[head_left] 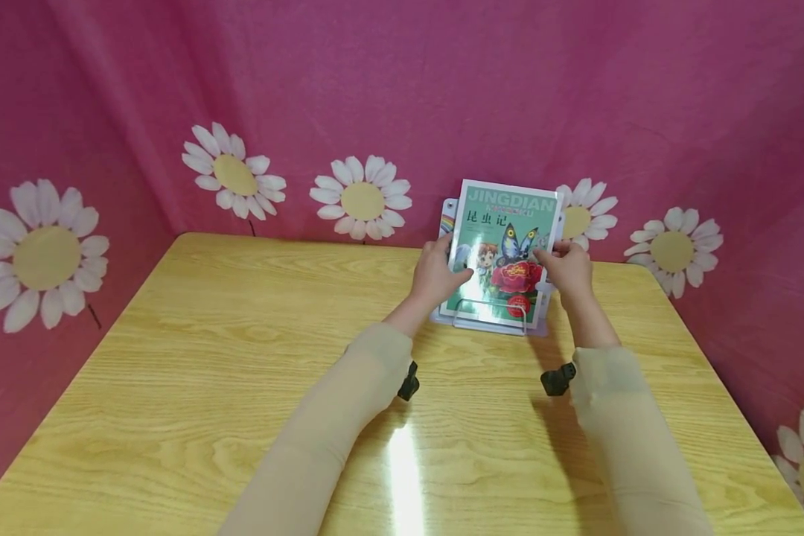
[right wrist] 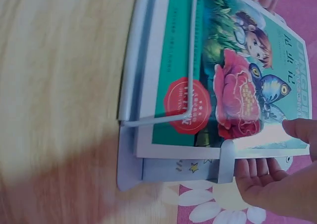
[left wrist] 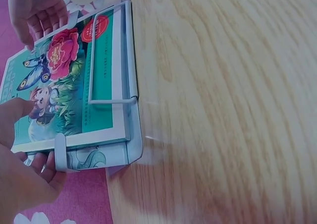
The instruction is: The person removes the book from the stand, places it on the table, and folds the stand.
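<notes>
A green picture book point(head_left: 502, 246) with a butterfly and a red flower on its cover leans upright on a pale book stand point(head_left: 543, 321) at the back of the table. White wire point(left wrist: 92, 70) crosses the lower cover, and side clips point(right wrist: 227, 160) flank the pages. My left hand point(head_left: 435, 272) grips the book's left side, thumb over the cover and fingers point(left wrist: 48, 168) at the edge behind. On the opposite side, my right hand point(head_left: 571, 272) holds it likewise, its thumb near the butterfly and its fingers point(right wrist: 257, 172) partly hidden beneath the edge.
The wooden table point(head_left: 241, 372) runs from the front to a pink curtain point(head_left: 388, 89) printed with white daisies, close behind the stand. Black wrist devices point(head_left: 558, 380) sit at both cuffs. A bright light reflection point(head_left: 405, 476) lies on the tabletop near the front.
</notes>
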The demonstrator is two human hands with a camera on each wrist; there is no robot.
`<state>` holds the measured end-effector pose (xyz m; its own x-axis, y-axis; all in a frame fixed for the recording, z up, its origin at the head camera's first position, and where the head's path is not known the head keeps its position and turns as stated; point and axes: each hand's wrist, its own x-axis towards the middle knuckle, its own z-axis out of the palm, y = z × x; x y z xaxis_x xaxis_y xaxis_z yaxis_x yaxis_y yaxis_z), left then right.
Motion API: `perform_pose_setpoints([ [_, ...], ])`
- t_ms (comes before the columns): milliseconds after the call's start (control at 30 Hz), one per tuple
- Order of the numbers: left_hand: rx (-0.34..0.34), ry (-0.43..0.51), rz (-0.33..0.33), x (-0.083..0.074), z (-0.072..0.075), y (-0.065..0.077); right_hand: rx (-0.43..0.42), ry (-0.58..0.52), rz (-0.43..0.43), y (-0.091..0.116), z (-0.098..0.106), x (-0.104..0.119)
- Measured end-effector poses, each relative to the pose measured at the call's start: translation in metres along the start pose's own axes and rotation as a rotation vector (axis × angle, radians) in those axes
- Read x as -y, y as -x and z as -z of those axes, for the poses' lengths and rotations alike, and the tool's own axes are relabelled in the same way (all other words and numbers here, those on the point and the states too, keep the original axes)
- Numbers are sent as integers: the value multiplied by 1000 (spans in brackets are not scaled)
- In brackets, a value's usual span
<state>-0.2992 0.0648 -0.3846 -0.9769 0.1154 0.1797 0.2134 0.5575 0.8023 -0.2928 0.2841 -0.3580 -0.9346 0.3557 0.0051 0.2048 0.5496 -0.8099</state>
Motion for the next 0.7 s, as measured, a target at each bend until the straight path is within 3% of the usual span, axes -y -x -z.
perform_pose_setpoints([
  [167, 28, 8, -5, 0, 4, -2, 18, -62, -63, -3, 0, 4],
  [367, 87, 26, -12, 0, 10, -3, 42, -77, -79, -5, -1, 6],
  [700, 128, 65, 35, 4, 11, -4, 30, -6, -8, 1, 1, 1],
])
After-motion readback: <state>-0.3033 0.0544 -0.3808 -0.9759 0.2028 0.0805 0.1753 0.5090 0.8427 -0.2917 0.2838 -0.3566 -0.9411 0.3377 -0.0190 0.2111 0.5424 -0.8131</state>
